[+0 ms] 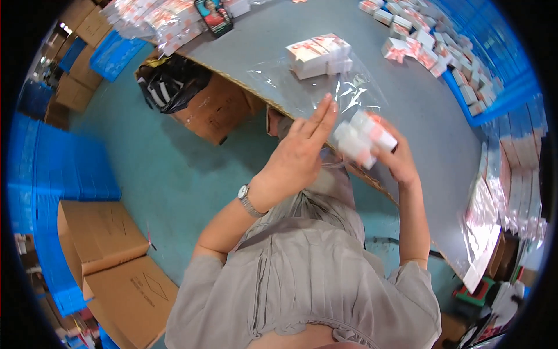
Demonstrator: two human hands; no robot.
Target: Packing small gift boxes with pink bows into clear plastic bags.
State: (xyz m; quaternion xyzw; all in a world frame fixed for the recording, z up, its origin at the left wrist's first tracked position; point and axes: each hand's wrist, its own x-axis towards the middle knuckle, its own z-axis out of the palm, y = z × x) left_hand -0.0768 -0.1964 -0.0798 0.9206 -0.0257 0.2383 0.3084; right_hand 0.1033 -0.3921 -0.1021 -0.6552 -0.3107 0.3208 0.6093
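In my right hand [400,160] is a cluster of small white boxes [363,136] with pink-orange print, smeared by motion. My left hand [297,148], a watch on its wrist, has two fingers stretched forward over the near part of a clear plastic bag [349,93]; its other fingers look bent. I cannot tell whether it presses on the film. The bag lies on the grey table [424,116] near its edge. At the bag's far part sits a block of white and pink boxes [319,55], side by side, in or on the film.
A blue crate [465,107] and many loose small boxes [430,43] are at the far right. Bagged packs [168,23] lie far left. Clear-wrapped stacks [517,157] stand right. Cardboard boxes [110,232] and blue crates [64,157] line the left floor.
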